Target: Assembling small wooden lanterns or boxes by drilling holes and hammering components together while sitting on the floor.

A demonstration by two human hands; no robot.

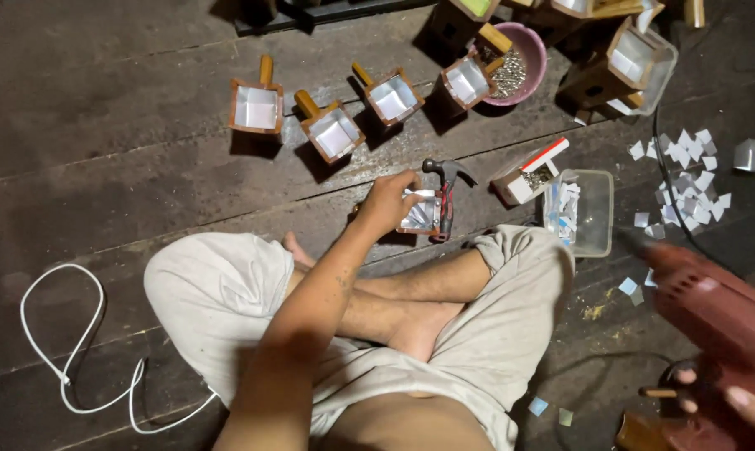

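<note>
1. Head view: a person is sitting cross-legged on a dark wooden plank floor [101, 108].
2. The left hand [387, 203] is reaching forward and grasping a small foil-lined wooden box [419, 215], which is resting on the floor just before the knees, touching a hammer [444, 196].
3. The right hand [749, 409] is clenching a red power drill [711, 313] at the lower right.
4. More lined boxes [256, 107], a pink bowl [529, 52], a clear plastic tray [596, 213], scattered foil squares [686, 179] and a white cable [60, 367] are lying around.

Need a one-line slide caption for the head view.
Seated cross-legged on a plank floor, left hand presses foil into a small wooden box beside a hammer; right hand grips a red drill.
</note>
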